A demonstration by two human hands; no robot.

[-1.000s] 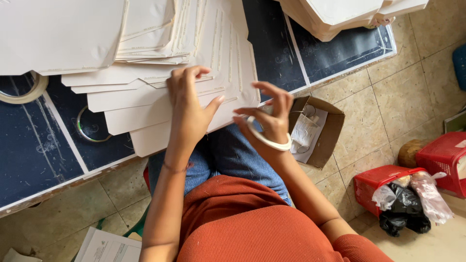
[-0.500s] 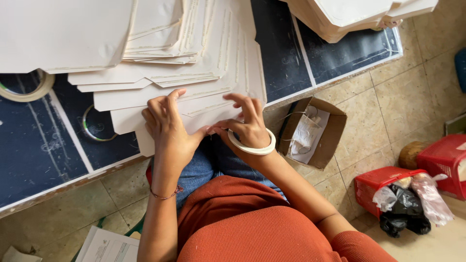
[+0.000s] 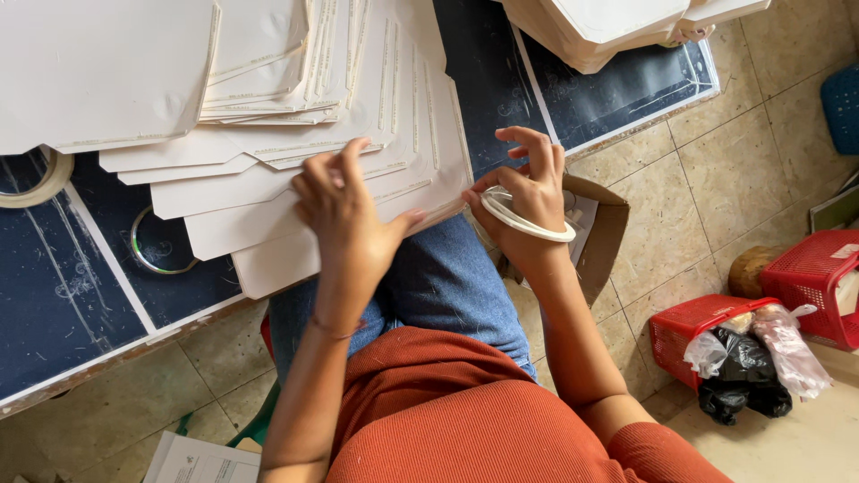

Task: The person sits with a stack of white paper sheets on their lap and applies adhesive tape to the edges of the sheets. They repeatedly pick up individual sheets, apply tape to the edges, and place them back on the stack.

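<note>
Left hand [image 3: 344,210] presses flat, fingers spread, on the card stack [image 3: 295,179] — right hand [image 3: 528,197] pinches its corner, tape ring [image 3: 523,219] on wrist.

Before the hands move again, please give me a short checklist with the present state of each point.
1. Left hand rests on the fanned cream card sheets: ok.
2. Right hand pinches the edge of the lowest sheet: ok.
3. Tape roll sits around the right hand: ok.
4. Sheets all supported by the dark table: not ok, the front ones overhang the lap.
5. Tape end is free: cannot tell.
6. Open cardboard box beside the knee is within reach: ok.
</note>
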